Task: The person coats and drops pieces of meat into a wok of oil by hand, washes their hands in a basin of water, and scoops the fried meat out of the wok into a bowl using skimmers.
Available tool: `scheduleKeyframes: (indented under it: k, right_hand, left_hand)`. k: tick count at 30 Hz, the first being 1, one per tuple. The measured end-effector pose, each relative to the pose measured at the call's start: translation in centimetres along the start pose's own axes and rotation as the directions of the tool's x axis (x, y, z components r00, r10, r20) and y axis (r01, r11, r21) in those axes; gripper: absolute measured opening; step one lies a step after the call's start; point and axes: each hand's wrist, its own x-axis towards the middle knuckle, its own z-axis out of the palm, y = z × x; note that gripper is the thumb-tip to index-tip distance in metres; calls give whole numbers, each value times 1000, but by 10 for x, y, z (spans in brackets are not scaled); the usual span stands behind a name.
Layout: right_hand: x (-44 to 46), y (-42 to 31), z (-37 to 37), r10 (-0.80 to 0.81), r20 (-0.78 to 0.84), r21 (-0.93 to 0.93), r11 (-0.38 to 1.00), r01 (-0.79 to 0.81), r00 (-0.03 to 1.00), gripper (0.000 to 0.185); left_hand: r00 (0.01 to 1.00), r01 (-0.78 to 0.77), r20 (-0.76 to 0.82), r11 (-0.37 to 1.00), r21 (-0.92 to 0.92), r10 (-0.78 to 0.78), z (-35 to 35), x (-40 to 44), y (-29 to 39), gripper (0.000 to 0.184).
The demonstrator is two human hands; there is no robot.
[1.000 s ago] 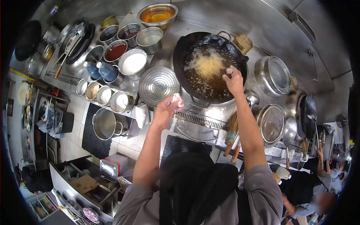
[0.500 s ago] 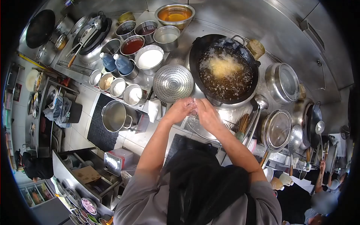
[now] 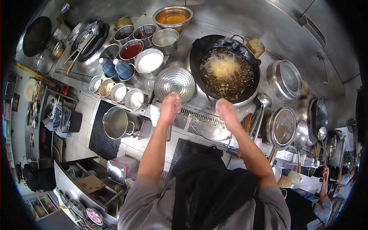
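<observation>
My left hand (image 3: 170, 108) is curled closed at the lower edge of the perforated metal strainer (image 3: 174, 85); whatever it holds, if anything, is hidden. A metal handle (image 3: 168, 133) shows just below it, and I cannot tell whether they touch. My right hand (image 3: 227, 114), somewhat blurred, is also curled closed, in front of the wok's near rim; its contents do not show. In the black wok (image 3: 195, 71), a pale golden mass (image 3: 224, 67) bubbles in dark oil.
Metal pots of white (image 3: 150, 62), red (image 3: 131, 50) and other contents stand at left, beside blue bottles (image 3: 123, 69). A ladle (image 3: 264, 100) and mesh strainers (image 3: 284, 127) are at right. An open drawer (image 3: 78, 188) is lower left. Another person's arm (image 3: 324, 183) shows far right.
My hands came together near the strainer, then moved apart. The pale pinkish piece seen earlier in my left hand no longer shows. The metal handle below that hand is now visible.
</observation>
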Motion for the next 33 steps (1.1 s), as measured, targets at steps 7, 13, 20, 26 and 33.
scheduleKeyframes:
  k: [7,13,20,26,33]
  right_hand:
    - [-13,-71,-43,-29,-91,460,886,68,995,22]
    - [4,-25,-75,2,-125,626,776,77,992,27]
    - [24,56,-66,207,-232,409,907,-98,950,67]
    - [66,-42,-130,-297,-401,101,926,364,866,67]
    - [63,-137,-218,-575,-540,-232,804,548,614,73]
  left_hand:
    - [999,-18,39,936,-352,34,40,6,26,31]
    - [997,57,81,873,-484,-20,49,42,11,17]
    - [976,-16,-215,965,-262,-42,68,45,-19,39]
    - [876,-447,-201,894,2,439,141,61,58,42]
    - [613,-663,-177,624,414,770,263,54,116,55]
